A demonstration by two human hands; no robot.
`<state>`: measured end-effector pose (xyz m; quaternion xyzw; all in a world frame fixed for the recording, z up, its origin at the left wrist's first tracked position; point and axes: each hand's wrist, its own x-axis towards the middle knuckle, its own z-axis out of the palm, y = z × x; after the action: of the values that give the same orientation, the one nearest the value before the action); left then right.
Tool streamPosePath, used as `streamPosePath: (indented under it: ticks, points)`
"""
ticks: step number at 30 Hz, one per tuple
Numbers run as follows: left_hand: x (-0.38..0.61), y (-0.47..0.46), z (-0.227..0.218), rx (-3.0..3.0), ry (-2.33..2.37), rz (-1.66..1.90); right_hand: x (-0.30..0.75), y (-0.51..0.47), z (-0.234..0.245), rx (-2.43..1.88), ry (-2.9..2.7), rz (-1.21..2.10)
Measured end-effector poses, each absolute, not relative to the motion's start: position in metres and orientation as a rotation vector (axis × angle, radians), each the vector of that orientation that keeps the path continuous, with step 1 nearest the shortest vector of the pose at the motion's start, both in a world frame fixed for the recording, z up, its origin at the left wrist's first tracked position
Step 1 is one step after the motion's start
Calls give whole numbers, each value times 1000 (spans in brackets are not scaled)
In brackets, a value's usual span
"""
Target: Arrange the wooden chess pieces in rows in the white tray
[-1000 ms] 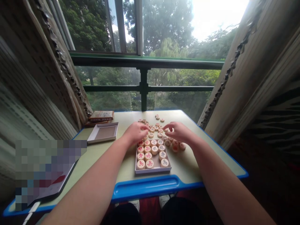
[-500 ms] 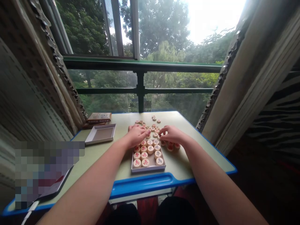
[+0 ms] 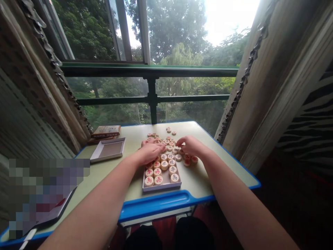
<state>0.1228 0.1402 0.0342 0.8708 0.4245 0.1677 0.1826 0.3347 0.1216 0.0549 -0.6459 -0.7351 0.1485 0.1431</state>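
A shallow white box (image 3: 161,186) lies near the table's front edge with several round wooden chess pieces (image 3: 156,172) in rows, marked in red and black. More loose pieces (image 3: 169,139) are scattered behind it. My left hand (image 3: 151,151) rests over the box's far end, fingers curled down onto the pieces there. My right hand (image 3: 189,146) hovers just right of it, fingertips pinched together above loose pieces (image 3: 188,160) beside the box. What either hand holds is hidden.
The pale green table (image 3: 203,180) has a blue rim and a blue front tray (image 3: 156,205). An empty box lid (image 3: 108,150) and a flat book-like case (image 3: 105,132) lie at the back left. A dark flat object lies at the front left. A window railing stands behind.
Both hands drew slightly closer together over the far end of the box. The camera view shifted a little to the right and down.
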Motion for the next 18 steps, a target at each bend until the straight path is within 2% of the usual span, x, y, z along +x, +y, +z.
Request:
streamPosePath:
  ticks: [11,18]
  points:
    - [118,147,35,2490,1315,677,339,112,70,-1932,-2233,462]
    - [118,144,39,2414,1466,560,341,113,72,-1906,-2186,570]
